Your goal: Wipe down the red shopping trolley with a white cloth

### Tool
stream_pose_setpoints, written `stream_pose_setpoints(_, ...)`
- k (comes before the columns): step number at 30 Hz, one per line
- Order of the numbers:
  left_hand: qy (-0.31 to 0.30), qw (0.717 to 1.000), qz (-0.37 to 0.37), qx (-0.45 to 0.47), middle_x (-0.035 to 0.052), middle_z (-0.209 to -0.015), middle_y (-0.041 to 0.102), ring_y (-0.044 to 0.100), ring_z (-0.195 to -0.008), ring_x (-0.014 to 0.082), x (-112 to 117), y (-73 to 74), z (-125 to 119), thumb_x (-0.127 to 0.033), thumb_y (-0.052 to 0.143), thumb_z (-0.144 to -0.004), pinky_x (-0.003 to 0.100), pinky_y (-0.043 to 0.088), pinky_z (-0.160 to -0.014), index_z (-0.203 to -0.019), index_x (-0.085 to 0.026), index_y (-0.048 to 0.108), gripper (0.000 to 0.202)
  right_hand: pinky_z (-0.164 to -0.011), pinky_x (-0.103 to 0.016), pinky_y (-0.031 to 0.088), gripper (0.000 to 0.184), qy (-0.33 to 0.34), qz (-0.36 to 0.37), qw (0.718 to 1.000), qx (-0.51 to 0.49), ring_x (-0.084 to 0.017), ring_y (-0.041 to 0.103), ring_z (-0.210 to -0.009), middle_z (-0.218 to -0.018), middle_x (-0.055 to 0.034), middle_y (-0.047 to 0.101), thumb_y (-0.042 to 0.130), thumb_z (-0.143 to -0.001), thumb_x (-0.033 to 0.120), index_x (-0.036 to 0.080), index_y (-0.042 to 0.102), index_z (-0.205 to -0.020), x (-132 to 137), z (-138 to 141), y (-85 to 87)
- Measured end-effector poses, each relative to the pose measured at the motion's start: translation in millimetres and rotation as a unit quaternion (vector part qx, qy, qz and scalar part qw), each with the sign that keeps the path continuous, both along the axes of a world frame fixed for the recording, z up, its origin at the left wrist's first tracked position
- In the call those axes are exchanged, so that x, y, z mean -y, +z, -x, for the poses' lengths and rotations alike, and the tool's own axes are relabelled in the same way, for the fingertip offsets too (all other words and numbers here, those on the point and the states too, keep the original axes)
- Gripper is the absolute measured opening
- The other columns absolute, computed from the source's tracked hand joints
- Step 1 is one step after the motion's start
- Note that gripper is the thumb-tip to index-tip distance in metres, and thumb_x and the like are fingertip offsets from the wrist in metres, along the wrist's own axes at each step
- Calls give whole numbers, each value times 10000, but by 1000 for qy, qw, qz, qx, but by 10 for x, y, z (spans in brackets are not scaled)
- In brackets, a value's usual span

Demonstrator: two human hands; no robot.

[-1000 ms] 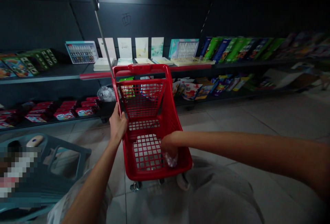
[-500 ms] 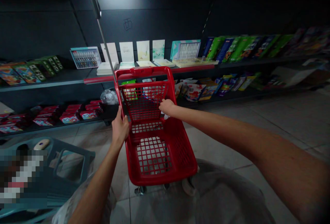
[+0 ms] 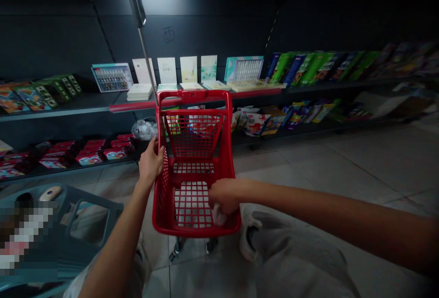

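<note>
A red plastic shopping cart (image 3: 195, 232) with grid walls and a grid floor stands right in front of me. My left hand (image 3: 150, 163) grips the upper edge of its left side, thumb inside and fingers outside. Over the right part of the basket, my right hand (image 3: 224, 194) is closed on a crumpled whitish cloth (image 3: 219, 216). The cloth hangs below the fingers, near the right inner wall; whether it touches the wall I cannot tell. A thin metal pole (image 3: 146, 51) rises behind the cart's left side.
Behind the cart, a dark shelf (image 3: 85, 102) carries books (image 3: 140, 91), pen sets (image 3: 244, 68) and green and blue packs (image 3: 302, 67). Red boxes (image 3: 91, 152) and snack bags (image 3: 255, 123) sit lower down. A grey-blue plastic stool (image 3: 115, 209) stands at left. My shoe (image 3: 249, 238) is beside the cart.
My right hand has moved down with the cloth, from the cart's upper right side to the lower right of the basket. The cart has turned slightly; my left hand keeps its hold.
</note>
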State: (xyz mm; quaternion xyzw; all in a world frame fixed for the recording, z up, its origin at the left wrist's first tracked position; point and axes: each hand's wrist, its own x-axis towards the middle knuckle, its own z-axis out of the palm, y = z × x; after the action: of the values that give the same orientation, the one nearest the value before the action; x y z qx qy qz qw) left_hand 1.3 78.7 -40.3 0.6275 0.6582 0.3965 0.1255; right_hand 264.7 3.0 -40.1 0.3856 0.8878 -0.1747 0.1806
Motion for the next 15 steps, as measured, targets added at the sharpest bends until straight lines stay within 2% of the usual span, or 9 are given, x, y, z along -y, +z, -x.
stream_pose_setpoints(2,38,997,-5,-63,147,-1356,680,673,-1194,342,78,153,-32,-409,533,-973,535,486,-1052,-1556,-244,418,617,-751,-325,535,222,66,-48,997,6,-251,694,-954,-985,-88,739,772,-789,323,228,780,-989,50,33,113)
stream_pose_setpoints(4,44,993,-28,-110,166,-1388,651,655,-1212,342,260,331,-123,-423,484,-996,499,501,-1019,-1532,-226,444,572,-804,-349,534,238,100,-115,988,-17,-273,670,-1023,-1039,-103,729,749,-806,353,217,773,-1000,101,76,158)
stream_pose_setpoints(6,21,988,-56,-140,142,-1339,681,663,-1183,306,533,481,-288,-428,414,-1023,398,525,-938,-1399,-223,580,459,-831,-354,534,250,76,-159,983,-50,-272,653,-1043,-1066,-105,717,712,-840,375,210,759,-1022,138,114,149)
stream_pose_setpoints(8,-27,985,-44,-167,92,-1126,759,713,-1012,252,850,547,-515,-449,368,-1037,317,516,-812,-1161,-257,687,393,-837,-358,534,251,26,-189,979,-72,-276,643,-1040,-1076,-115,705,675,-867,373,194,747,-1029,153,134,122)
stream_pose_setpoints(10,-110,973,2,-203,74,-892,764,718,-832,221,1147,496,-762,-478,308,-1044,297,479,-715,-934,-271,685,444,-840,-352,530,251,-20,-204,974,-101,-274,632,-1040,-1093,-123,693,659,-873,348,180,733,-1043,144,129,100)
stream_pose_setpoints(11,-155,963,22,-217,79,-860,758,714,-796,222,1270,432,-875,-484,296,-1042,302,464,-690,-903,-272,672,453,-844,-343,526,246,-40,-203,971,-124,-266,626,-1045,-1105,-120,687,653,-874,331,183,727,-1056,132,118,93)
stream_pose_setpoints(13,-202,949,54,-236,104,-895,760,716,-772,248,1451,254,-1048,-485,299,-1031,325,443,-647,-972,-261,664,432,-864,-314,511,238,-79,-188,962,-183,-239,620,-1057,-1121,-90,677,646,-880,307,216,724,-1086,101,92,80)
stream_pose_setpoints(15,-209,948,69,-229,131,-1000,761,730,-819,272,1545,65,-1128,-478,297,-1028,340,446,-647,-1187,-240,619,431,-898,-291,497,253,-121,-173,946,-246,-207,622,-1058,-1145,-57,666,647,-880,285,256,723,-1120,74,76,61)
